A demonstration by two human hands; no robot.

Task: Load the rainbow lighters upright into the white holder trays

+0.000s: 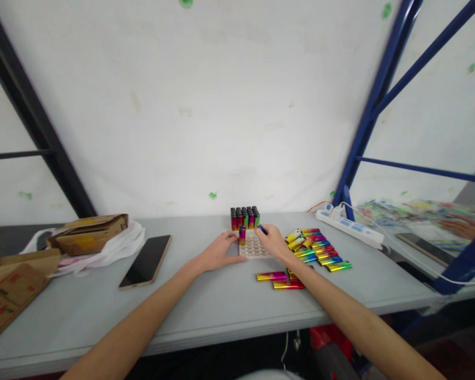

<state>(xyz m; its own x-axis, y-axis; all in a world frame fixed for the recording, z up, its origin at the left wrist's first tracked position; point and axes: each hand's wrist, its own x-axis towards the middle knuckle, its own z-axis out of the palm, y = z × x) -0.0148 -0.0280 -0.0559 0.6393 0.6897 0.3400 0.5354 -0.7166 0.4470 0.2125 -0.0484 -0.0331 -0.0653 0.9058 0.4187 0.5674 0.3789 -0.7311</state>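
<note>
Pale tray on grey desk, between the hands; rows of round pockets. One upright lighter, purple over yellow, at its back left. Right hand: fingers closed on a held lighter, blue and dark end showing, over the tray's back right. Left hand: fingers spread open, thumb and fingertips at the tray's left side, no grip on a lighter. Upright block of lighters just behind tray, black tops, shiny multicolour bodies. Loose pile lies flat to the right, metallic yellow, red, blue, green; a few more in front, partly under the right forearm. Right hand hides the tray's right part and most of the held lighter. Pocket count too small to tell.
</note>
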